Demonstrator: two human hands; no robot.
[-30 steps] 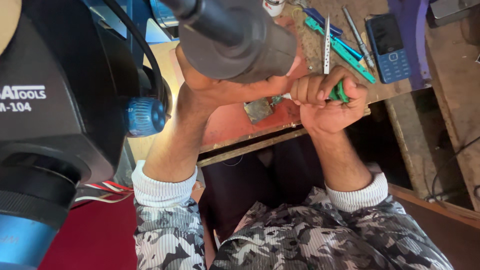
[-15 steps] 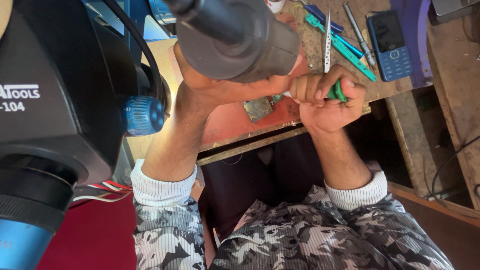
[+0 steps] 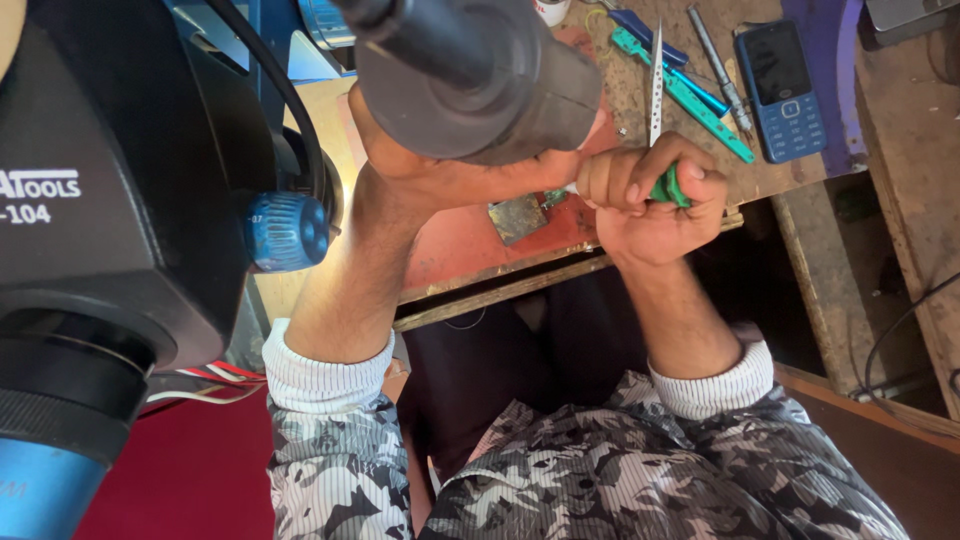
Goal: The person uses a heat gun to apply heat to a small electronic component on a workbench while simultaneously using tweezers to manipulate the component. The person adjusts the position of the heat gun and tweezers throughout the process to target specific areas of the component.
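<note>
The right hand (image 3: 655,200) has its fingers closed around a green-handled tool (image 3: 668,188) near the desk (image 3: 520,270) edge. The left hand (image 3: 440,175) sits beneath the microscope eyepiece (image 3: 470,70) (fingers hidden), with little free room.

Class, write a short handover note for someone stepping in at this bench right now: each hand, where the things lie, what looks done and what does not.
Right hand: fisted around a green-handled tool at the bench edge.
Left hand: mostly hidden under the dark microscope eyepiece; its grip cannot be told.
Things: a small metal plate lies on the red mat between the hands. Tweezers, teal-handled tools and a blue keypad phone lie on the wooden bench beyond.
Done: nothing can be confirmed.
Left: the plate lies on the mat, the phone set aside; where the tool tip touches is hidden.
</note>
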